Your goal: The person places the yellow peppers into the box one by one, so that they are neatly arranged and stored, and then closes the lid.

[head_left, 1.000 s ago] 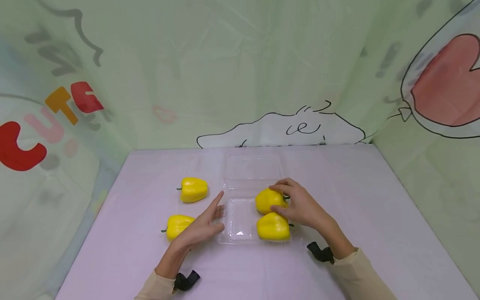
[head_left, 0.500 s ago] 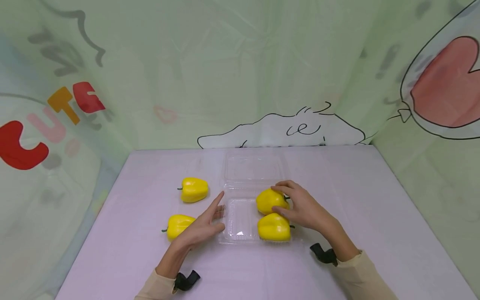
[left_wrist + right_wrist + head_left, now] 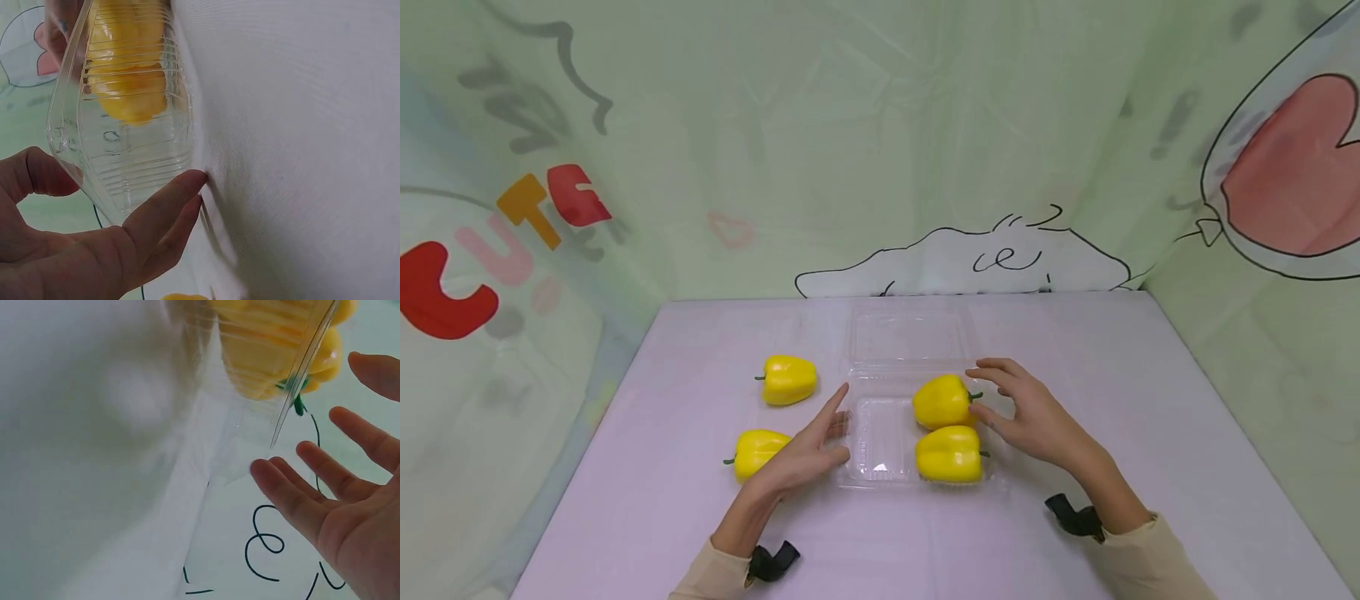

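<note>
A clear plastic clamshell box (image 3: 880, 442) lies on the table with its lid (image 3: 906, 337) folded back. Two yellow bell peppers sit side by side in its right half, a rear pepper (image 3: 942, 402) and a front pepper (image 3: 949, 455), stems to the right. My left hand (image 3: 805, 458) rests with straight fingers against the box's left side; in the left wrist view its thumb (image 3: 47, 172) is at the rim and its fingers (image 3: 165, 200) low by the wall. My right hand (image 3: 1026, 408) is spread just right of the rear pepper, holding nothing; the right wrist view shows its loose fingers (image 3: 290, 494).
Two more yellow peppers lie left of the box: one farther back (image 3: 787, 380), one nearer (image 3: 758, 452), partly hidden by my left hand. A pale cloth covers the table (image 3: 1060, 333). Printed curtains (image 3: 880, 150) stand behind and at both sides.
My right hand has let go of the rear pepper and drawn back to the right, its fingers apart. The peppers and my left hand stay put.
</note>
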The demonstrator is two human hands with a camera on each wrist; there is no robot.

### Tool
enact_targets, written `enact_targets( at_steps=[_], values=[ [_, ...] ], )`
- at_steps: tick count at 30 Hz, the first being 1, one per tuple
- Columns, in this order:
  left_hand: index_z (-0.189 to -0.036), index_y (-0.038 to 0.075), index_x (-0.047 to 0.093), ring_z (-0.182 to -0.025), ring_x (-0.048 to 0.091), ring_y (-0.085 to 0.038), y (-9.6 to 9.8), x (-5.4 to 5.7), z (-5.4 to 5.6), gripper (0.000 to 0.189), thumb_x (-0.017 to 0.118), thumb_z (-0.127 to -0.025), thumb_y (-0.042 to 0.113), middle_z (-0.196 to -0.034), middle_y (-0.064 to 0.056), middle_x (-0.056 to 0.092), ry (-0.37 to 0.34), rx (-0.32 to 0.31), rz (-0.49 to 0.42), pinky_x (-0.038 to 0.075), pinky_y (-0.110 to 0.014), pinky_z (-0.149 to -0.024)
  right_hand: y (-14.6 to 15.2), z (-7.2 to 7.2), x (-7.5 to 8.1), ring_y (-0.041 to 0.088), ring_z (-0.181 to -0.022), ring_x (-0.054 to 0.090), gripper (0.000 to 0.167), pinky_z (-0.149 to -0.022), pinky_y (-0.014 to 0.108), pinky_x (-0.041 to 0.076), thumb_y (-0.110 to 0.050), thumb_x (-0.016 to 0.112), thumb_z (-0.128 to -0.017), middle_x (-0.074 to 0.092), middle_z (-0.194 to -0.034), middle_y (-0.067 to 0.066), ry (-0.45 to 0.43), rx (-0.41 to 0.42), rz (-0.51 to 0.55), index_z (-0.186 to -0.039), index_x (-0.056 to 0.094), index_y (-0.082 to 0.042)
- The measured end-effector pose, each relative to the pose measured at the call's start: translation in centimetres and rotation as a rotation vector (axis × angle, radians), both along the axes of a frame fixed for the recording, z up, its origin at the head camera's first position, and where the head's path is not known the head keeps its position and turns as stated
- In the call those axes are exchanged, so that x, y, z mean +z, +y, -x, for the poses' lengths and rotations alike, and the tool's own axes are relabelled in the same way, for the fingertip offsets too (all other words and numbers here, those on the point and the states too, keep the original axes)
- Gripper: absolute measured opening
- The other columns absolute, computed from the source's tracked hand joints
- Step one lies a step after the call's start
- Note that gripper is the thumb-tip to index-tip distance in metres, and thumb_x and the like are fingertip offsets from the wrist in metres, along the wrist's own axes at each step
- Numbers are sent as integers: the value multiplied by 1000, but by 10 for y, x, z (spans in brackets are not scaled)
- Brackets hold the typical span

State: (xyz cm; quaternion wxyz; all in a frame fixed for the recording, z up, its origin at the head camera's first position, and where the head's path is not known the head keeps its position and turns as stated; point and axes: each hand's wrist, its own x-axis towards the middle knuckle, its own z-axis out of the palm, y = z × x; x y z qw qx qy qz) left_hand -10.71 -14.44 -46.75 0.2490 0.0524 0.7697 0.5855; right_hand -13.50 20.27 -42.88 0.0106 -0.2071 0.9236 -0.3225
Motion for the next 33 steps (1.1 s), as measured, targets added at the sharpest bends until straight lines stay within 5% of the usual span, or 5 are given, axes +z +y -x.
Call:
enact_targets(
  at_steps=[10, 21, 33],
  values=[
    [-172, 32, 10, -159, 33, -46, -1, 0, 1, 99, 58, -91, 2, -173, -27, 26, 2, -4, -1, 34, -68, -123, 20, -7, -6, 47, -128, 63, 73, -94, 54, 63, -25, 75, -100, 50, -155, 28, -174, -12, 47, -160, 39, -4],
    [-172, 34, 10, -159, 33, -46, -2, -1, 0, 98, 57, -92, 2, -173, -27, 25, -2, 1, -2, 33, -69, -124, 31, -14, -22, 42, -130, 63, 96, -89, 39, 65, -25, 75, -98, 42, -160, 31, -525, 59, 260, -170, 12, -19],
    [-172, 34, 10, -159, 32, -46, -2, -1, -1, 96, 56, -94, 3, -173, -26, 25, -1, -2, -1, 31, -70, -125, 33, -17, -28, 47, -134, 59, 98, -87, 38, 66, -18, 69, -103, 33, -161, 40, -662, 108, 432, -172, -1, -21]
  ],
)
